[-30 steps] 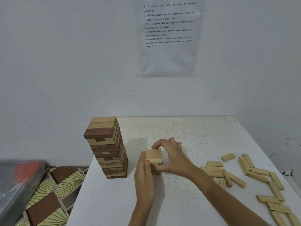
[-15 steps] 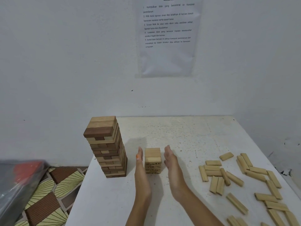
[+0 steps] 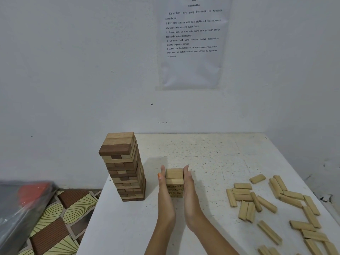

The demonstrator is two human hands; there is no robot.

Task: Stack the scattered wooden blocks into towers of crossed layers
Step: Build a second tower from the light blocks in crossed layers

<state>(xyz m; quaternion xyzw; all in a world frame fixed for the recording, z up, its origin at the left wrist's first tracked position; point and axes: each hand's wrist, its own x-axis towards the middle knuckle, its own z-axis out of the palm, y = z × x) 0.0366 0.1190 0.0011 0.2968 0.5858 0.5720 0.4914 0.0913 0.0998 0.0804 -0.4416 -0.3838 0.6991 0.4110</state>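
Short pale-wood block stack [image 3: 174, 178] stands on white table [image 3: 211, 155], nearer left edge, btwn L hand [image 3: 165, 197] & R hand [image 3: 190, 194]. Fingers straight, flat vs its sides, nothing gripped.

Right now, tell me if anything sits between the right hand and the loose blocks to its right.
Nothing visible does. The right hand lies flat against the small tower, and only bare table separates it from the nearest loose blocks.
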